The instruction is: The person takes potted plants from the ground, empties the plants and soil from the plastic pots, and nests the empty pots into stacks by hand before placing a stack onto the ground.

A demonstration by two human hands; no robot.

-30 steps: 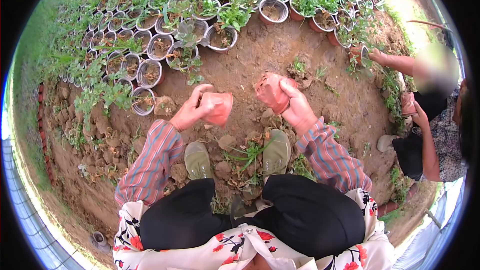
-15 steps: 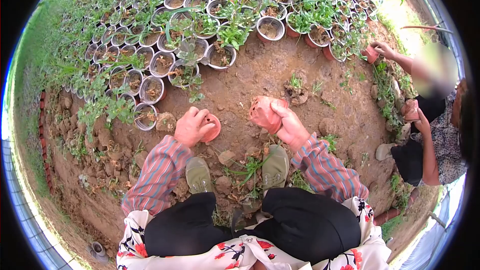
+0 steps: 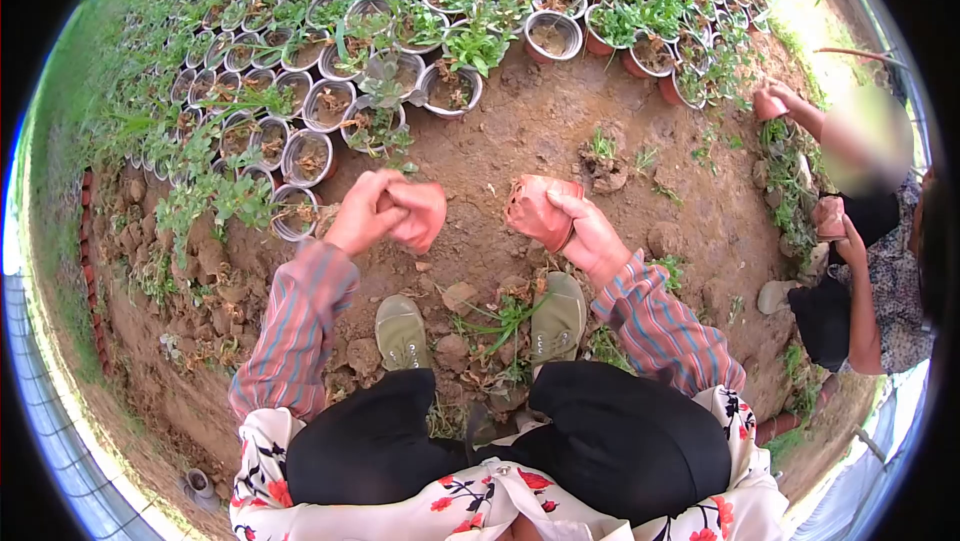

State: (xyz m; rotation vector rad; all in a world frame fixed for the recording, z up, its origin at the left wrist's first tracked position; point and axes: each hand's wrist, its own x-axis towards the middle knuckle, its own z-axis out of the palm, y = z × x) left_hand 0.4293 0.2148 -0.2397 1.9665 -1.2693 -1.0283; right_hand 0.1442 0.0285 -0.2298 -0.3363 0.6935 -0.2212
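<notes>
My left hand [image 3: 362, 215] grips a reddish-brown plastic plant pot [image 3: 424, 215] by its side, thumb and fingers closed on it. This hand is slightly blurred. Opposite it, my right hand [image 3: 594, 239] is wrapped round a second reddish pot [image 3: 543, 209], tipped on its side, its holed, ragged-looking end turned toward the left hand. Bare brown soil [image 3: 475, 176] lies beneath both hands, and a gap separates the two pots. The inside of each pot is hidden from this angle.
Many pots with seedlings and dry leaves, one of them a soil-filled pot [image 3: 552, 36], stand in rows ahead. At right another person [image 3: 900, 271] holds a pot [image 3: 769, 103] and a second pot [image 3: 829, 218]. Clods and weeds [image 3: 495, 326] lie between my shoes [image 3: 402, 331].
My left hand has lifted and turned its pot, so the pot's side now shows. The right hand has shifted slightly right with its pot. The other person's upper hand has moved a little.
</notes>
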